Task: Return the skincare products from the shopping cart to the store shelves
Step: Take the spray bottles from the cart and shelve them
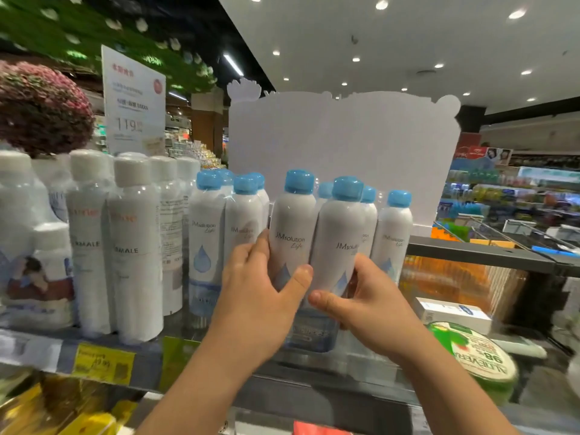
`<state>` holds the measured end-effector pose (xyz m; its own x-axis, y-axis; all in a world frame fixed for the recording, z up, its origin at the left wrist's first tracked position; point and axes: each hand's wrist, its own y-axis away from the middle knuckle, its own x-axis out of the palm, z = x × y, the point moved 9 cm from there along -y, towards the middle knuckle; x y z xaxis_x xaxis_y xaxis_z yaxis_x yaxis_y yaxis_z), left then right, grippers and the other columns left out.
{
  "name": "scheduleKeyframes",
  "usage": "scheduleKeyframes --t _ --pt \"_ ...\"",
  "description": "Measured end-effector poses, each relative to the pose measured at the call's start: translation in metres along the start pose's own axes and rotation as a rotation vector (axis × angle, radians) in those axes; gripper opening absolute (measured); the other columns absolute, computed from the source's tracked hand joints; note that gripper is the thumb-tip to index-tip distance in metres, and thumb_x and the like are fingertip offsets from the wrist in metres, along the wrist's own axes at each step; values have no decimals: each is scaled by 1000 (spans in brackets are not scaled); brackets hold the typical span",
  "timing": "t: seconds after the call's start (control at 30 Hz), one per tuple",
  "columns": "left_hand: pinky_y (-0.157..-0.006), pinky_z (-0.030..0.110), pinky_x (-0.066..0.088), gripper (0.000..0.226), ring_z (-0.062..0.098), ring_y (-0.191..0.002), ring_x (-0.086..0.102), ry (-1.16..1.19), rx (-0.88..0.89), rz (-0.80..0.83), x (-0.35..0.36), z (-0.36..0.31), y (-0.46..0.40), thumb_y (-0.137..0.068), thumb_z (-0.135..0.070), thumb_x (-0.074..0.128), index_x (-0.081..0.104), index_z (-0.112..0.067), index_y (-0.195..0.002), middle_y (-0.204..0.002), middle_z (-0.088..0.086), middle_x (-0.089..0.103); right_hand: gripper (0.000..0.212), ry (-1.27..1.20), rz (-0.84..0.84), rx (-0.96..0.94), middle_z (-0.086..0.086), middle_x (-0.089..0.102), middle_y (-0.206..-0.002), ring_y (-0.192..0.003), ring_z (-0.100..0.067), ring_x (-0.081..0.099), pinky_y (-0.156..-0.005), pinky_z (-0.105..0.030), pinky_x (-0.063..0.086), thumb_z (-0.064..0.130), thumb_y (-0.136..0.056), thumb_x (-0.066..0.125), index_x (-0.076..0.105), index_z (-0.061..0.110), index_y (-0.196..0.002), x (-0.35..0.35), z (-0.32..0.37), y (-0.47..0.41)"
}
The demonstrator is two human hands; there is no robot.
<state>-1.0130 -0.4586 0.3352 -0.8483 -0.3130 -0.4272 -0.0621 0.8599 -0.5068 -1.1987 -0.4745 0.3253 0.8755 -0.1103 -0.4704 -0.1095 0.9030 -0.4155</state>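
Observation:
A wrapped twin pack of white spray bottles with blue caps (317, 233), labelled JMsolution, stands upright at the front of the shelf (150, 359). My left hand (260, 296) grips the left bottle, thumb across its lower front. My right hand (367, 306) holds the right bottle from the side, thumb lying under the pack. More blue-capped bottles of the same kind (226, 233) stand behind and on both sides. The cart's wire rim (489, 227) shows at the right, with a green aloe vera tub (477, 356) and a white box (452, 312) below it.
Tall white-capped spray bottles (125, 246) fill the shelf to the left. A white cardboard display panel (342, 142) rises behind the blue-capped bottles. A price sign (133, 98) and a pink flower ball (40, 108) stand at the back left. Yellow price tags (103, 362) line the shelf edge.

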Motion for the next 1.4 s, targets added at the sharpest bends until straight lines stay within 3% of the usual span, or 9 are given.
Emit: scheduleKeyframes --t 0.1,0.2,0.4,0.57,0.7,0.83,0.97,1.13,1.4 --pt "-113 50 44 94 15 -140 40 -2 -51 38 11 8 4 -76 -78 43 18 -41 -158 -150 -15 34 39 -2 -2 0 19 72 -96 -82 0 67 -70 -24 51 35 -82 87 61 33 -110 3 -6 -3" --pt "-118 48 39 98 12 -146 32 52 -42 69 22 9 9 -72 -78 43 18 -41 -158 -157 -16 33 36 6 -7 4 27 70 -93 -81 6 66 -67 -17 50 32 -85 85 59 32 -110 3 -9 -3" --pt "-117 46 40 97 10 -145 36 95 -60 77 28 11 10 -70 -76 47 23 -41 -157 -155 -18 38 44 27 -26 18 16 73 -111 -104 -2 69 -91 -38 60 41 -82 86 60 32 -117 1 -14 -2" --pt "-122 48 33 97 9 -149 25 87 -68 49 26 12 12 -75 -72 49 16 -40 -160 -159 -16 29 53 45 -51 22 24 70 -112 -104 5 66 -90 -26 58 44 -80 86 56 35 -123 3 -17 2" --pt "-114 27 20 90 0 -141 8 8 20 -30 22 3 21 -84 -57 51 12 -34 -161 -152 -22 16 55 90 -25 47 33 66 -107 -102 11 63 -84 -16 55 33 -80 89 52 39 -120 7 -21 7" --pt "-113 24 15 87 2 -142 11 11 22 -34 24 8 18 -87 -53 56 14 -34 -161 -149 -20 17 52 123 -63 64 27 66 -98 -95 20 60 -70 -3 49 30 -82 87 46 43 -112 11 -19 5" --pt "-119 30 19 88 5 -148 13 38 13 -18 24 11 16 -87 -54 56 13 -35 -162 -152 -23 16 52 146 -79 83 24 65 -100 -87 18 62 -66 -2 48 34 -84 84 43 42 -116 17 -19 2" --pt "-118 27 18 90 1 -150 9 59 5 15 24 12 15 -84 -60 49 11 -35 -162 -156 -28 11 43 173 -85 76 22 66 -95 -83 17 61 -63 -2 46 27 -88 81 43 45 -101 20 -16 -4" --pt "-121 33 19 89 1 -150 2 59 -8 65 28 14 11 -87 -61 48 5 -38 -161 -157 -31 4 42 184 -76 87 23 65 -96 -84 19 61 -65 0 45 21 -91 77 45 43 -108 24 -18 -10"
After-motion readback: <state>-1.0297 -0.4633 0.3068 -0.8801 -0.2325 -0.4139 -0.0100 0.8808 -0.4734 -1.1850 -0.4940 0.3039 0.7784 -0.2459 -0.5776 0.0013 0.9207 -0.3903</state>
